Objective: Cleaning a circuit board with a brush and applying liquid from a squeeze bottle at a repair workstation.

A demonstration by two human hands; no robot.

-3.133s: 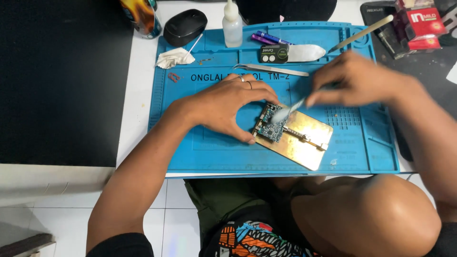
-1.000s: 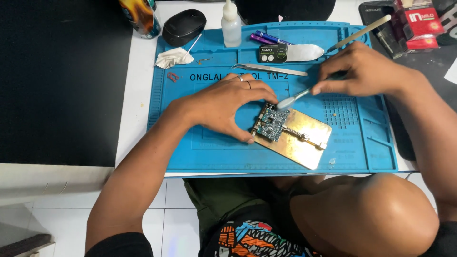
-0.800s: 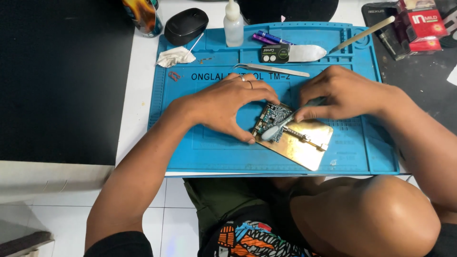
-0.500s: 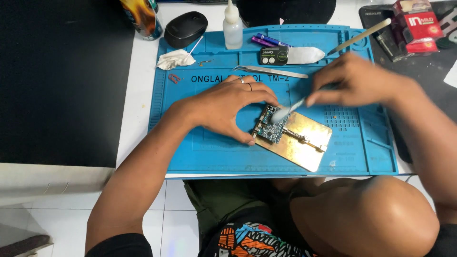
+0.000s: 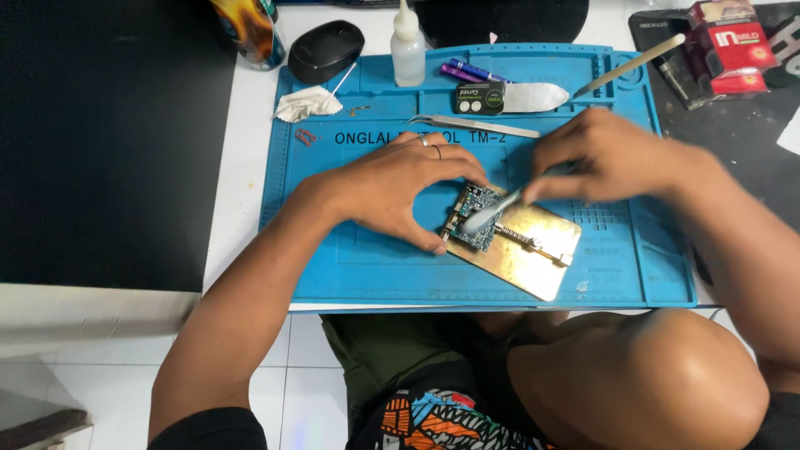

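A small blue circuit board (image 5: 473, 218) is clamped at the left end of a brass-coloured holder plate (image 5: 527, 248) on a blue work mat (image 5: 367, 267). My left hand (image 5: 398, 185) curls around the board's left side, thumb and forefinger touching the holder's edges. My right hand (image 5: 607, 157) grips a small brush (image 5: 493, 208) whose pale bristles rest on the board. The brush is blurred with motion.
Along the mat's far edge lie tweezers (image 5: 473, 127), a metal spatula (image 5: 533, 97), a thin pry tool (image 5: 630, 65), a purple pen (image 5: 473, 72), a squeeze bottle (image 5: 407, 47) and a crumpled wipe (image 5: 307, 103). A black mouse (image 5: 327, 50) and a red box (image 5: 732, 43) sit beyond.
My right hand has been sweeping the brush back and forth over the board; the bristles are now down on it. My left hand has stayed in place.
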